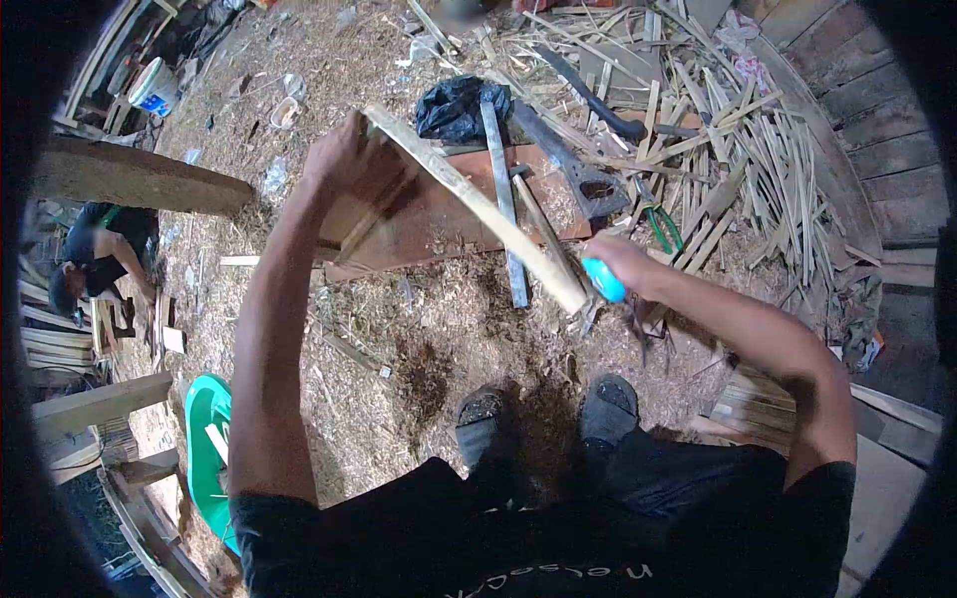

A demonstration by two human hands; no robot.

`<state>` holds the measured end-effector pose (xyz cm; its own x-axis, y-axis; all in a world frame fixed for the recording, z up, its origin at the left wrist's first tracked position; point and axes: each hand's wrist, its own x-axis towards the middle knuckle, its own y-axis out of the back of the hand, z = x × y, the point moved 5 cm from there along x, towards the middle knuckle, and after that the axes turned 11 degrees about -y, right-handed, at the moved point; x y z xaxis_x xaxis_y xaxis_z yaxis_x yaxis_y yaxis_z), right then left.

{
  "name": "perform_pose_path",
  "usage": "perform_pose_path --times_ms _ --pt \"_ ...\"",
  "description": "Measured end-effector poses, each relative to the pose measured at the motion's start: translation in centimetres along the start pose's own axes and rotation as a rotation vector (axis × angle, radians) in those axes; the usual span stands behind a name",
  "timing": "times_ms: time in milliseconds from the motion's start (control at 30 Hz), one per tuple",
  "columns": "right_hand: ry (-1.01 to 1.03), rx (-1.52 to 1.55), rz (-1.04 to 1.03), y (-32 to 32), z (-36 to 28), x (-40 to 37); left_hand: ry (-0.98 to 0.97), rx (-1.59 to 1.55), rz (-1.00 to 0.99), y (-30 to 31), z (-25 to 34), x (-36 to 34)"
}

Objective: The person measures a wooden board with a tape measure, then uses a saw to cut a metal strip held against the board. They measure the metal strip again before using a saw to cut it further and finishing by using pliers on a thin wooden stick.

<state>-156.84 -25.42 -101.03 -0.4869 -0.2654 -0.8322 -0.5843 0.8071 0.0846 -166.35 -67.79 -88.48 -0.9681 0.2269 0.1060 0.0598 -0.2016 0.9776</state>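
Observation:
My left hand (pixel 337 157) is closed at the far end of a long pale wooden strip (pixel 477 207). The strip slants down to the right, in the air over a reddish-brown board (pixel 439 224). Close to its near end, my right hand (pixel 620 261) grips a turquoise tool (pixel 604 280); its working part is hard to make out. Under the strip, a long flat metal bar (pixel 500 179) and a hammer (pixel 539 214) lie across the board. A hand saw (pixel 578 174) and green-handled pliers (pixel 662 228) are just beyond my right hand.
Wood strips (pixel 743 169) are heaped at right, and a black plastic bag (pixel 464 108) lies ahead. A thick wooden post (pixel 150 177) juts in from the left. Another person (pixel 105 254) crouches there, near a green plastic object (pixel 205 448). A white bucket (pixel 155 88) stands far left.

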Motion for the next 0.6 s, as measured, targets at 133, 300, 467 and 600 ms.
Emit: perform_pose_path --times_ms 133,300,467,600 --pt "0.188 -0.223 0.046 -1.0 1.7 1.1 0.194 -0.054 0.217 4.3 -4.7 -3.2" --pt "0.268 0.254 -0.008 -2.2 1.2 3.7 0.788 -0.748 0.326 4.2 -8.6 -14.1" --pt "0.273 0.669 -0.144 -3.8 -0.8 3.8 0.995 -1.373 0.639 -7.7 -1.9 -21.4" --pt "0.341 0.593 -0.039 -4.2 -2.0 1.0 1.014 -1.74 0.877 -16.9 1.3 -22.9"
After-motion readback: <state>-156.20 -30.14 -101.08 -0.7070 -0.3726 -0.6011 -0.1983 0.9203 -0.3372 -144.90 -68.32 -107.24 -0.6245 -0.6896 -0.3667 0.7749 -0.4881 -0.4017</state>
